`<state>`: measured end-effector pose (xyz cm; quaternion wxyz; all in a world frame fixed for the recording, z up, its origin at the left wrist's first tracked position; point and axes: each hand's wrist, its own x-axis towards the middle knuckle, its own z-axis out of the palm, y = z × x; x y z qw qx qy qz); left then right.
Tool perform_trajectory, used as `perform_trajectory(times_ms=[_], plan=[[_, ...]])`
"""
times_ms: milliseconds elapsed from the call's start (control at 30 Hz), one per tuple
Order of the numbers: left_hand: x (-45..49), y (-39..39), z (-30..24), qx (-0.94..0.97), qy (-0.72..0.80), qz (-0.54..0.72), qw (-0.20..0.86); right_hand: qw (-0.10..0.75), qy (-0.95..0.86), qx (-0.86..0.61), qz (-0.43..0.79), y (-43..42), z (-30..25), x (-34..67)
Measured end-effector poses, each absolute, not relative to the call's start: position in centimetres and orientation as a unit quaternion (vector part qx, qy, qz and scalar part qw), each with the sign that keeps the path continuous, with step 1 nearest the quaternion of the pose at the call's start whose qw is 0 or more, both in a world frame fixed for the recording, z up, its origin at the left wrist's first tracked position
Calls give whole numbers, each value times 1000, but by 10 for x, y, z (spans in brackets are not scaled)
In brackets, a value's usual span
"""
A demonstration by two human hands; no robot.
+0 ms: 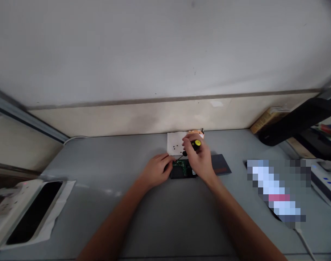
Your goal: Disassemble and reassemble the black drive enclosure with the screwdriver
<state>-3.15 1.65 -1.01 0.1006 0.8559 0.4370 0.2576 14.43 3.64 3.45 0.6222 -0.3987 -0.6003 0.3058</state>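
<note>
A small black device with an exposed green circuit board (182,169) lies on the grey table (160,214). My left hand (156,169) rests on the table with fingers curled against the device's left edge. My right hand (198,158) is closed round a screwdriver with a black and yellow handle (195,144), held upright with its tip down on the circuit board. Behind the device lies a white sheet (174,143) with a few tiny dark screws on it.
A dark grey flat cover (222,165) lies right of the device. A small orange figure (195,133) sits by the wall. A phone on white paper (34,212) is at far left. A blurred-out object, a black slanted stand (296,121) and a white power strip (327,181) are at right.
</note>
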Motion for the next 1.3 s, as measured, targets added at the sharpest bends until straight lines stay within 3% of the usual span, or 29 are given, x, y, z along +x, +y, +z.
perform_trajectory(times_ms=[133, 400, 667, 900, 1067, 1167, 1300], plan=[[-31, 17, -10, 854, 437, 260, 107, 636, -516, -328, 470, 38, 29, 133], [-31, 16, -10, 851, 437, 271, 111, 644, -436, -278, 564, 37, 32, 136], [-30, 16, -6, 853, 429, 275, 112, 628, -482, -319, 521, 43, 32, 144], [-30, 15, -5, 853, 430, 274, 111, 619, -432, -313, 577, 41, 36, 149], [-30, 15, -5, 854, 429, 270, 120, 578, -508, -348, 536, 40, 31, 157], [-30, 15, -6, 857, 422, 275, 111, 598, -521, -335, 508, 41, 27, 157], [-32, 16, -7, 858, 423, 273, 103, 612, -483, -283, 559, 39, 28, 152]])
